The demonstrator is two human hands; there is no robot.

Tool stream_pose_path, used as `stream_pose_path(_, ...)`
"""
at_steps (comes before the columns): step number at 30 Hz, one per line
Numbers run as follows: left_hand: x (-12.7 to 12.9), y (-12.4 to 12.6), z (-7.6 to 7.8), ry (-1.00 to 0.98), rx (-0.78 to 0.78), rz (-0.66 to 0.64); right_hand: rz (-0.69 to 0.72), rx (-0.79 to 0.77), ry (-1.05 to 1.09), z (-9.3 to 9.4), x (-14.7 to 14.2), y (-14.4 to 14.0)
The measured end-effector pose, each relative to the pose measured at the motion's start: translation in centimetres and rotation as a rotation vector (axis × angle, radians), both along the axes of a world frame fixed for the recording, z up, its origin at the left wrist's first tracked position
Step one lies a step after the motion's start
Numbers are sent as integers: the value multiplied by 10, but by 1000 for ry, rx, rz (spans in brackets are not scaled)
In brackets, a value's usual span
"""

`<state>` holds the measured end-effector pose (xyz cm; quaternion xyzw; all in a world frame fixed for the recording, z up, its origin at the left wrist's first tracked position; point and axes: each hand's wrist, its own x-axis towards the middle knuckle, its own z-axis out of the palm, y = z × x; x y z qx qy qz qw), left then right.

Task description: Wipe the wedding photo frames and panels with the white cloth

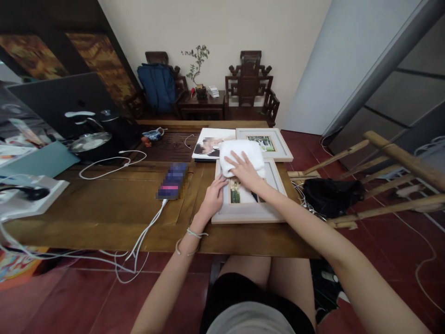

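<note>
A pale wooden picture frame (250,215) with a wide light mat lies flat near the table's front edge. My right hand (246,170) presses flat, with its fingers spread, on a folded white cloth (255,150). The cloth covers the upper part of this frame and overlaps a second picture frame (285,147) behind it. At the near frame's left side, my left hand (213,197) bends over the rim, its fingertips close to the cloth. Parts of the small pictures show beside my right wrist. Left of the second frame lies a white-edged photo panel (224,134).
A phone (173,181) with a white cable lies left of the frames. Farther left are a kettle (116,123), a glass-lidded pot (92,142) and a power strip (34,197). A bamboo rack (399,153) holding a black bag (332,195) stands on the right.
</note>
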<state>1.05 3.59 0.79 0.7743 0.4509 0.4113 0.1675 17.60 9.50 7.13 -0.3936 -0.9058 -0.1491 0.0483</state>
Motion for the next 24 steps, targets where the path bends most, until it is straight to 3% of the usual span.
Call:
stream_pose_path(2, 0, 0, 1, 4, 8, 3, -2, -19, -32, -6, -13, 5)
stream_pose_path(5, -1, 0, -2, 3, 28, 12, -69, -26, -65, -10, -3, 5)
stream_pose_path(13, -1, 3, -9, -15, 68, 27, -309, -73, -151, 9, 102, -14)
stream_pose_path(17, -1, 3, -8, -9, 81, 18, -288, -200, -156, 16, 122, -53)
stream_pose_path(22, -3, 2, -4, 11, 76, 5, -264, -426, -143, 31, 115, -124)
stream_pose_path(24, -5, 3, -3, 17, 73, -30, -247, -477, -137, 36, 111, -140)
